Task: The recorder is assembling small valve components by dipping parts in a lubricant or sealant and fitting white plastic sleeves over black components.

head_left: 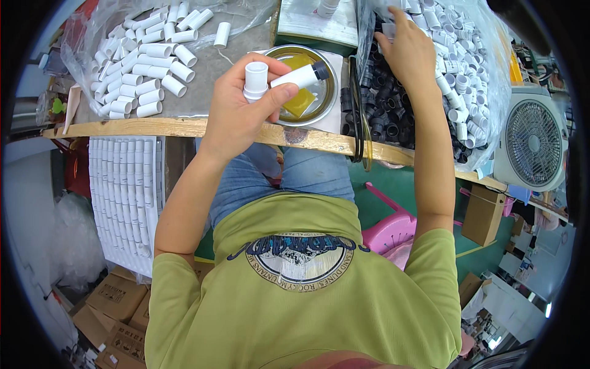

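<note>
Over the near edge of the bench, my left hand point(236, 114) is closed around two pieces. One is a white plastic tube point(296, 77) with a black end, slanting up to the right; the other is a short white ribbed fitting point(256, 80), upright between the fingers. Beneath the tube sits a round metal bowl point(332, 104) with a yellow sheet-like piece point(298, 106) inside. My right hand point(410, 52) reaches over the far right heap, thumb and forefinger apart above the white fittings point(468, 92) and black fittings point(384, 104).
Loose white tubes point(157, 61) lie on clear plastic at the left. Black cords point(355, 104) hang over the wooden bench edge point(295, 136). A fan point(533, 142) stands at the right. A tray of white tubes point(126, 197) is below left, near cardboard boxes point(117, 295). A pink stool point(387, 234) stands below.
</note>
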The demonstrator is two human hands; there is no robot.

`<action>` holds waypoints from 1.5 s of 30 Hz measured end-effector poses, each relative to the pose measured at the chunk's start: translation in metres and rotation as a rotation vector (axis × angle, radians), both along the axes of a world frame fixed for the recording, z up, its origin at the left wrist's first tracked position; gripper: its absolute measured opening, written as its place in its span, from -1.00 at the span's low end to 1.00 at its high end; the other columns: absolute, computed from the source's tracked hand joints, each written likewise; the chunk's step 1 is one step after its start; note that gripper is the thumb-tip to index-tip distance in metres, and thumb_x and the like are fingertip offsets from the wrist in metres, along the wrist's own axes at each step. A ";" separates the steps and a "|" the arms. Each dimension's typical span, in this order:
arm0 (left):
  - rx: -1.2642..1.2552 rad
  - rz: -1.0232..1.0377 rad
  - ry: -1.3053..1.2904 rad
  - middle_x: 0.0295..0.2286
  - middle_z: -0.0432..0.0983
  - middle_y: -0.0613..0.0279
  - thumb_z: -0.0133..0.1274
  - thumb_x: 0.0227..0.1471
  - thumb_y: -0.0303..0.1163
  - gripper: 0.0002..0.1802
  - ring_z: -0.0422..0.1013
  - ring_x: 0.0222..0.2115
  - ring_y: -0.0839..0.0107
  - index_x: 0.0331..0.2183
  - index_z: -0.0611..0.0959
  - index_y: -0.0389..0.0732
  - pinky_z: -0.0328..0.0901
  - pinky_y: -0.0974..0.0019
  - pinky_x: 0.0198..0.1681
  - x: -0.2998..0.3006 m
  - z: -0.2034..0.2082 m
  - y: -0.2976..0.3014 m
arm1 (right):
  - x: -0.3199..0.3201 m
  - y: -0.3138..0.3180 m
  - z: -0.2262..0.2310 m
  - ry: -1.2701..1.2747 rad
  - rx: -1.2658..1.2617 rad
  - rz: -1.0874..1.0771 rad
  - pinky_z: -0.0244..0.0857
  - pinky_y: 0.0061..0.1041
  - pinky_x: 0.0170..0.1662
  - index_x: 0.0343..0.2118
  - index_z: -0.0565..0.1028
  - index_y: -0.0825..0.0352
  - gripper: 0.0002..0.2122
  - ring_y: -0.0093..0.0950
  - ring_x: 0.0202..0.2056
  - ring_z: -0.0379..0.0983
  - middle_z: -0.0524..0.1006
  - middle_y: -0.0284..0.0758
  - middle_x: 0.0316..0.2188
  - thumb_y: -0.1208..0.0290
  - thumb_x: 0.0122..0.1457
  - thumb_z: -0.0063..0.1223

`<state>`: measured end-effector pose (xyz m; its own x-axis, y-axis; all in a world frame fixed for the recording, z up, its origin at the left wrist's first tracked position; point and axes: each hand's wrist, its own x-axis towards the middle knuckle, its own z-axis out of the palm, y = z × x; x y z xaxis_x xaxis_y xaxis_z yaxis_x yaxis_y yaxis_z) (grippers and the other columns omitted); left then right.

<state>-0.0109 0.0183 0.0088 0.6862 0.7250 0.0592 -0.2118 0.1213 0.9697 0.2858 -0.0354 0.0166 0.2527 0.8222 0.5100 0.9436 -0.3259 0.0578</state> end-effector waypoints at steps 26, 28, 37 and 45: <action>0.300 -0.026 0.479 -0.43 0.54 -0.16 0.07 -0.10 -0.50 -0.56 0.49 -0.33 0.02 -0.10 0.45 -0.34 0.36 0.15 -0.22 0.120 0.028 0.098 | -0.038 0.055 -0.002 0.469 -0.022 0.326 0.37 -0.31 -0.31 -0.26 0.54 0.45 -0.63 -0.17 -0.42 0.53 0.54 -0.12 -0.51 0.22 -0.01 0.23; 0.304 -0.039 0.446 -0.49 0.51 0.08 0.13 -0.07 -0.44 -0.56 0.43 -0.46 0.33 -0.10 0.49 -0.34 0.29 0.36 -0.40 0.101 0.007 0.111 | -0.041 0.042 0.004 0.486 -0.067 0.305 0.38 -0.33 -0.31 -0.24 0.53 0.48 -0.61 -0.18 -0.43 0.53 0.54 -0.11 -0.51 0.22 -0.01 0.23; -0.262 -0.768 0.305 -0.48 0.55 0.23 0.31 -0.16 -0.39 -0.70 0.39 -0.65 0.65 -0.36 0.60 -0.31 0.26 0.56 -0.60 -0.003 0.006 0.042 | -0.124 -0.055 0.028 1.097 -0.141 0.767 0.22 -0.69 -0.47 -0.14 0.45 0.34 -0.76 -0.71 -0.57 0.28 0.45 -0.45 -0.55 0.47 0.11 0.14; 1.148 0.168 0.298 -0.42 0.33 0.10 0.19 -0.41 -0.66 -0.54 0.40 -0.47 0.10 -0.30 0.50 -0.26 0.32 0.19 -0.44 0.001 0.011 -0.027 | -0.150 -0.066 -0.002 1.541 0.190 0.366 0.06 -0.74 -0.60 -0.29 0.43 0.44 -0.82 -0.82 -0.63 0.24 0.44 -0.47 -0.68 0.44 0.15 0.13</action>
